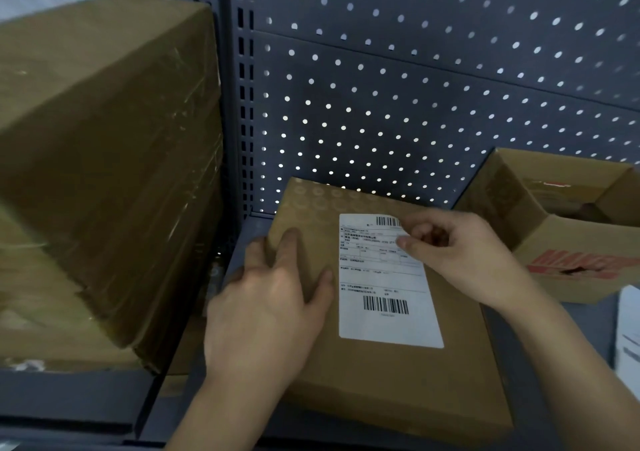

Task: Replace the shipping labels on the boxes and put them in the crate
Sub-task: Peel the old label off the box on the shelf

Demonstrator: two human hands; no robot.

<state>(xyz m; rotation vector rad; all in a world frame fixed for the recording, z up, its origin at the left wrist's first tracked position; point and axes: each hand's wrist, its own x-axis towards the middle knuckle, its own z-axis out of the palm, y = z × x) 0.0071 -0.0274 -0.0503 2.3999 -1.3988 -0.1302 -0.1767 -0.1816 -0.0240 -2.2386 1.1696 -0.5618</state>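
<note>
Filling the back from 10 to 2 o'clock is a gray wall full of little holes. A big pile of taped brown boxes sits at 9 o'clock. The flat brown box lies in the middle, toward 6 o'clock. An open carton sits at 3 o'clock, just beside it. The white label is on top of the flat brown box. The left hand lies flat on that box at the label's 9 o'clock, fingers straight, pressing down. The right hand pinches the label's top corner at 1 o'clock. The hands are apart. Some white paper peeks in at 4 o'clock.
</note>
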